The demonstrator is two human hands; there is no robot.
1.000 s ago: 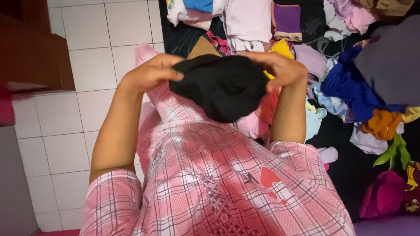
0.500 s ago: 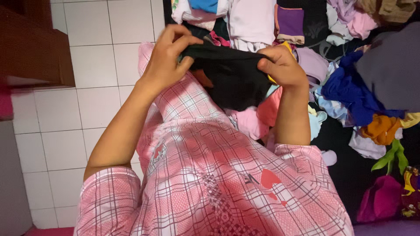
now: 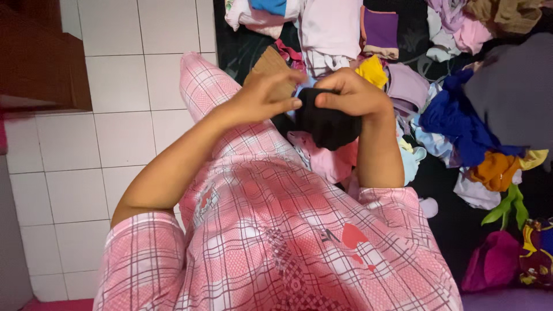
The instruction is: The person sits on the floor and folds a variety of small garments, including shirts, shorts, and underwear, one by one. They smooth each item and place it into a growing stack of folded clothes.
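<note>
While both hands meet at upper centre of the frame, the right hand [image 3: 351, 92] clenches a bunched black garment [image 3: 328, 124] and the left hand [image 3: 265, 95] pinches its edge. Loosely gripped, the bundle could unroll onto the clothes pile [image 3: 461, 121] below.

Left hand [image 3: 266, 95] and right hand [image 3: 348, 92] meet fingertip to fingertip, each grip closed, forearms raised.

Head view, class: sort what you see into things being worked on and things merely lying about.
In hand:
left hand
right hand
black garment, bunched between both hands

Lying about:
blue garment
yellow cloth
purple folded cloth
orange cloth
white tiled floor
</note>
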